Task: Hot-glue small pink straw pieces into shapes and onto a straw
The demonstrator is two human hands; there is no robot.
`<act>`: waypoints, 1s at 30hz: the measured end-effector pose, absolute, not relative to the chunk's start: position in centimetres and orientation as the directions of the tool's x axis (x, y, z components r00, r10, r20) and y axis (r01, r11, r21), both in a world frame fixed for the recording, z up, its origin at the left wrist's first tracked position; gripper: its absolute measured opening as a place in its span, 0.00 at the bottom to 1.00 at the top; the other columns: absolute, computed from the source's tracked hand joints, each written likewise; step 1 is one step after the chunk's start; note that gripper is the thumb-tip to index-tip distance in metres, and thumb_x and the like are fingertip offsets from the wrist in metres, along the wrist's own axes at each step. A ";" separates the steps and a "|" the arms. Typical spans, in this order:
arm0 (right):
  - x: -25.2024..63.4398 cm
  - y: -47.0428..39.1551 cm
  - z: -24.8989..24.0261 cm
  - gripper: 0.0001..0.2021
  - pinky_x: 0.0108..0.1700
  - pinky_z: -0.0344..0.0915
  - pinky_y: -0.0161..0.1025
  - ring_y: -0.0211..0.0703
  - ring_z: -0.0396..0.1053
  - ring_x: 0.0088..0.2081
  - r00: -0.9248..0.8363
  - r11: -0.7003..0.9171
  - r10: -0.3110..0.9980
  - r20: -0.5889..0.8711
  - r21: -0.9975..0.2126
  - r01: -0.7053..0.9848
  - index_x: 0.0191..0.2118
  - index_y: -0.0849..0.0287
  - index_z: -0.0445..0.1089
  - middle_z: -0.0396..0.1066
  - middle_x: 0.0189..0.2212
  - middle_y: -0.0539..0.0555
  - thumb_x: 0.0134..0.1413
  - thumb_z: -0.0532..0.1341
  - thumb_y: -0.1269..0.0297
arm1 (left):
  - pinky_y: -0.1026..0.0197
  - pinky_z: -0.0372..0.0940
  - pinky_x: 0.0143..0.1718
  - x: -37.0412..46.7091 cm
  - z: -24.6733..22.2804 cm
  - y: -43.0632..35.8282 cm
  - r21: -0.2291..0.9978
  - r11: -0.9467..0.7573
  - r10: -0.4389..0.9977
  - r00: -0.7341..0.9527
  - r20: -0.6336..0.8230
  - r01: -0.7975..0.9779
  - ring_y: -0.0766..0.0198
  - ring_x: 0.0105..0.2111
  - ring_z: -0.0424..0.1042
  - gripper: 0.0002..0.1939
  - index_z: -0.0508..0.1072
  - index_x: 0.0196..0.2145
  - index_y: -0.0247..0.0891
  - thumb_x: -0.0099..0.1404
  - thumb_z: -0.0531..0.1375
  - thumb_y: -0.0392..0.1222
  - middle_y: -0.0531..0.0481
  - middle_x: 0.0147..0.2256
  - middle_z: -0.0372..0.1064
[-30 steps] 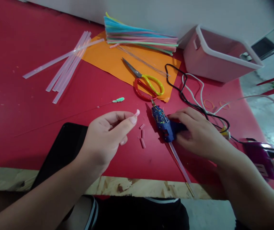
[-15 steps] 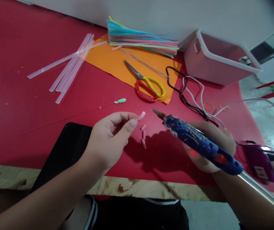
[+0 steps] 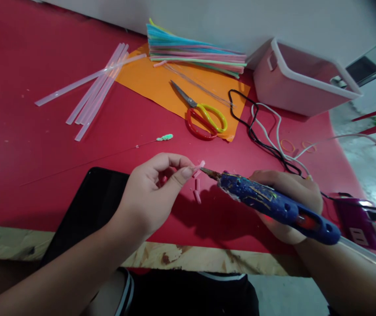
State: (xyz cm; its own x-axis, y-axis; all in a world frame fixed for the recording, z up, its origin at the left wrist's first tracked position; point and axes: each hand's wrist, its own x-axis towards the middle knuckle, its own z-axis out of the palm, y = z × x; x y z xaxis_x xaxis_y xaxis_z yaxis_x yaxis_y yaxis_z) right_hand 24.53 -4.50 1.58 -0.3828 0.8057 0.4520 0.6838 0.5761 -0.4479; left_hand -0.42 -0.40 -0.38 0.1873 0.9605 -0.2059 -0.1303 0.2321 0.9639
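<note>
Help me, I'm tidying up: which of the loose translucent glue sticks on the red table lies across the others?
The translucent glue stick reaching furthest left in view; it slants across the other glue sticks, which run roughly parallel to one another.

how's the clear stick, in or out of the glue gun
Partly in: the clear stick juts from the back of the glue gun, its front end hidden.

I count two hands [image 3: 151, 188], one glue gun [image 3: 263, 197], one pair of scissors [image 3: 192, 104], one phone [image 3: 92, 206], one orange sheet [image 3: 161, 90], one box [image 3: 283, 90], two rubber bands [image 3: 281, 145].
</note>
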 end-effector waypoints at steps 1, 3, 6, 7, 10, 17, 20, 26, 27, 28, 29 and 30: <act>24.5 -4.5 1.6 0.09 0.28 0.72 0.35 0.38 0.73 0.24 -0.383 0.573 0.808 0.447 -0.449 0.685 0.40 0.54 0.68 0.76 0.29 0.50 0.52 0.59 0.63 | 0.70 0.56 0.23 -0.4 -0.4 -0.4 0.964 0.235 0.959 0.190 -0.208 -0.127 0.73 0.21 0.59 0.05 0.79 0.34 0.39 0.64 0.68 0.42 0.56 0.25 0.67; 24.5 -4.4 1.6 0.09 0.28 0.71 0.35 0.38 0.73 0.24 -0.387 0.576 0.808 0.445 -0.454 0.680 0.40 0.53 0.68 0.75 0.28 0.49 0.51 0.58 0.62 | 0.70 0.57 0.22 -0.5 -0.3 -0.5 0.963 0.237 0.958 0.197 -0.210 -0.127 0.73 0.21 0.61 0.05 0.79 0.34 0.39 0.64 0.68 0.43 0.56 0.24 0.67; 24.4 -4.3 1.7 0.10 0.25 0.70 0.35 0.38 0.72 0.23 -0.396 0.593 0.794 0.461 -0.447 0.670 0.40 0.53 0.67 0.75 0.28 0.49 0.50 0.58 0.63 | 0.71 0.58 0.23 -0.5 -0.3 -0.5 0.964 0.231 0.958 0.207 -0.200 -0.133 0.72 0.22 0.63 0.05 0.79 0.34 0.39 0.64 0.68 0.43 0.55 0.24 0.69; 24.4 -4.3 1.8 0.10 0.25 0.70 0.35 0.38 0.72 0.23 -0.397 0.596 0.792 0.465 -0.442 0.670 0.40 0.53 0.67 0.75 0.27 0.49 0.50 0.58 0.63 | 0.71 0.59 0.23 -0.4 -0.2 -0.5 0.964 0.230 0.958 0.207 -0.200 -0.134 0.72 0.22 0.64 0.05 0.78 0.34 0.39 0.64 0.68 0.42 0.55 0.24 0.69; 24.5 -4.3 1.8 0.09 0.25 0.69 0.35 0.38 0.72 0.23 -0.385 0.585 0.797 0.465 -0.435 0.684 0.40 0.53 0.67 0.75 0.27 0.49 0.51 0.58 0.63 | 0.71 0.59 0.22 -0.3 -0.1 -0.4 0.964 0.233 0.958 0.204 -0.204 -0.126 0.72 0.22 0.65 0.05 0.78 0.33 0.39 0.65 0.67 0.42 0.55 0.24 0.69; 24.4 -4.3 1.8 0.08 0.24 0.69 0.36 0.38 0.72 0.22 -0.375 0.565 0.810 0.451 -0.428 0.706 0.40 0.52 0.66 0.74 0.26 0.48 0.53 0.56 0.62 | 0.71 0.61 0.23 -0.5 0.0 -0.6 0.971 0.206 0.960 0.216 -0.177 -0.118 0.71 0.22 0.68 0.05 0.77 0.33 0.39 0.65 0.67 0.41 0.55 0.23 0.71; 24.3 -4.2 1.8 0.09 0.23 0.69 0.35 0.37 0.71 0.21 -0.385 0.580 0.799 0.462 -0.421 0.697 0.40 0.52 0.66 0.74 0.26 0.48 0.53 0.56 0.60 | 0.71 0.62 0.24 -0.4 0.0 -0.6 0.969 0.209 0.958 0.228 -0.175 -0.132 0.71 0.23 0.70 0.04 0.77 0.33 0.39 0.65 0.66 0.40 0.56 0.22 0.71; 24.5 -4.3 1.9 0.09 0.22 0.67 0.36 0.39 0.70 0.20 -0.383 0.575 0.803 0.457 -0.424 0.700 0.39 0.53 0.67 0.74 0.25 0.49 0.50 0.58 0.61 | 0.71 0.63 0.24 -0.3 0.0 -0.5 0.969 0.215 0.955 0.235 -0.182 -0.123 0.71 0.23 0.71 0.03 0.76 0.33 0.39 0.66 0.65 0.39 0.56 0.22 0.71; 24.5 -4.3 1.8 0.09 0.22 0.67 0.36 0.39 0.70 0.20 -0.381 0.574 0.804 0.456 -0.429 0.698 0.39 0.53 0.67 0.74 0.25 0.49 0.50 0.58 0.62 | 0.70 0.63 0.24 -0.3 0.0 -0.5 0.972 0.207 0.957 0.229 -0.177 -0.113 0.70 0.23 0.71 0.03 0.77 0.33 0.39 0.66 0.65 0.39 0.56 0.22 0.71; 24.5 -4.4 1.8 0.09 0.22 0.68 0.37 0.39 0.70 0.20 -0.375 0.570 0.807 0.457 -0.434 0.698 0.39 0.52 0.67 0.74 0.25 0.49 0.50 0.58 0.62 | 0.70 0.63 0.24 -0.4 0.0 -0.5 0.975 0.198 0.960 0.223 -0.171 -0.104 0.70 0.23 0.70 0.03 0.77 0.33 0.39 0.66 0.66 0.39 0.56 0.22 0.71; 24.5 -4.4 1.7 0.08 0.23 0.68 0.37 0.40 0.70 0.20 -0.368 0.564 0.810 0.456 -0.437 0.701 0.39 0.52 0.67 0.74 0.25 0.49 0.50 0.58 0.62 | 0.70 0.63 0.24 -0.4 0.0 -0.5 0.976 0.192 0.961 0.219 -0.168 -0.097 0.70 0.23 0.70 0.03 0.77 0.33 0.39 0.66 0.66 0.40 0.56 0.22 0.71; 24.5 -4.5 1.7 0.08 0.24 0.69 0.37 0.39 0.70 0.21 -0.362 0.556 0.816 0.451 -0.438 0.706 0.39 0.52 0.66 0.74 0.25 0.48 0.50 0.58 0.63 | 0.69 0.63 0.24 -0.4 0.0 -0.5 0.977 0.191 0.962 0.217 -0.167 -0.094 0.70 0.23 0.70 0.03 0.77 0.33 0.39 0.66 0.66 0.39 0.56 0.22 0.71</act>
